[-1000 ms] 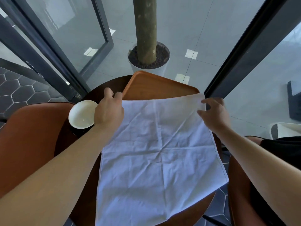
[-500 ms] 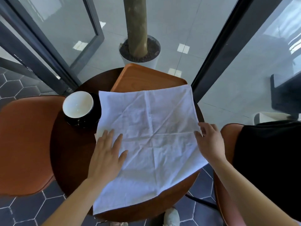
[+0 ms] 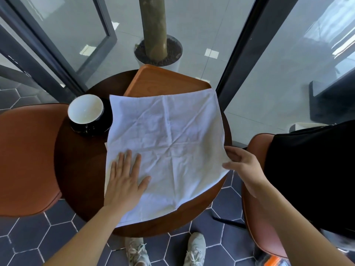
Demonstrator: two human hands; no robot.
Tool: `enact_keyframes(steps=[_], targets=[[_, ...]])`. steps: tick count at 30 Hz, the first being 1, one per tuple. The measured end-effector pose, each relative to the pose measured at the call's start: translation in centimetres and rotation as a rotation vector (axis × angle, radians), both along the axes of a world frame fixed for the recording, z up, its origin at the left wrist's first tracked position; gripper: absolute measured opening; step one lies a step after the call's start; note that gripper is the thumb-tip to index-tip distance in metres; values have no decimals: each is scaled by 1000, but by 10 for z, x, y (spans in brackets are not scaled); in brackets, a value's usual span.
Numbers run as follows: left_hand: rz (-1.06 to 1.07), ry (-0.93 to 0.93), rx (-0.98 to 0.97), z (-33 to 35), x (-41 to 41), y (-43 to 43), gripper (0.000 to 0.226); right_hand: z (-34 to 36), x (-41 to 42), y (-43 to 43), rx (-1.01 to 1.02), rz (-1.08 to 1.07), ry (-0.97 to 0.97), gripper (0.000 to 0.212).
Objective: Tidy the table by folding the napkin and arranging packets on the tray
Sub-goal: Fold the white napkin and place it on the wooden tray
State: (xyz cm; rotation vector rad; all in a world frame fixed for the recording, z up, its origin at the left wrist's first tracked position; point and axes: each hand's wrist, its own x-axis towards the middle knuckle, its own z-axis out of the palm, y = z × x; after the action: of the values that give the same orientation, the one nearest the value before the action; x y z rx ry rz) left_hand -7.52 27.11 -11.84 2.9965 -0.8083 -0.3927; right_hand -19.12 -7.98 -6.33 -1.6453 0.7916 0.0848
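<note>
Napkin (image 3: pixel 169 146) covers near half of the tray (image 3: pixel 165 83) and most of the table (image 3: pixel 80 169) top. Pale corner of something (image 3: pixel 105 145) pokes out under napkin's left edge, can't identify. Saucer (image 3: pixel 92 129) mostly hidden under the cup (image 3: pixel 85 109). Right hand (image 3: pixel 244 166) fingertips behind napkin's right edge, grip unclear. Tree trunk (image 3: pixel 153 25) cut by top edge; orange object (image 3: pixel 272 261) cut at bottom, blurred.

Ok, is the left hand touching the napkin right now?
Touching. The head view shows the left hand lying palm-down, fingers spread, on the napkin near its left edge.
</note>
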Motion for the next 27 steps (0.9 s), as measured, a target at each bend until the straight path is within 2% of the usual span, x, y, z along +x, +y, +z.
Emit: enact_keyframes(steps=[2,4,6,8,11,14,20,24,27], targets=[[-4,-9,10,1,0,0,82,0,-8,0,-104,137,-22,61],[-1,-7,13,0,0,0,83,-2,-13,1,-307,190,-2,54],[6,-8,24,-1,0,0,83,-1,-16,2,-437,135,-23,47],[6,-2,25,0,1,-1,84,2,-16,0,-462,52,-58,42],[15,6,11,5,0,-2,82,1,-15,-8,-553,43,46,36],[69,26,-50,10,-7,1,78,-12,-18,-14,-432,54,172,37],[154,-87,-211,17,-34,29,52,-28,-39,-15,-267,8,210,50],[359,-151,-276,24,-51,49,44,-35,-51,-8,-230,14,250,62],[508,-70,-248,28,-57,59,43,-39,-54,-1,-192,51,277,75]])
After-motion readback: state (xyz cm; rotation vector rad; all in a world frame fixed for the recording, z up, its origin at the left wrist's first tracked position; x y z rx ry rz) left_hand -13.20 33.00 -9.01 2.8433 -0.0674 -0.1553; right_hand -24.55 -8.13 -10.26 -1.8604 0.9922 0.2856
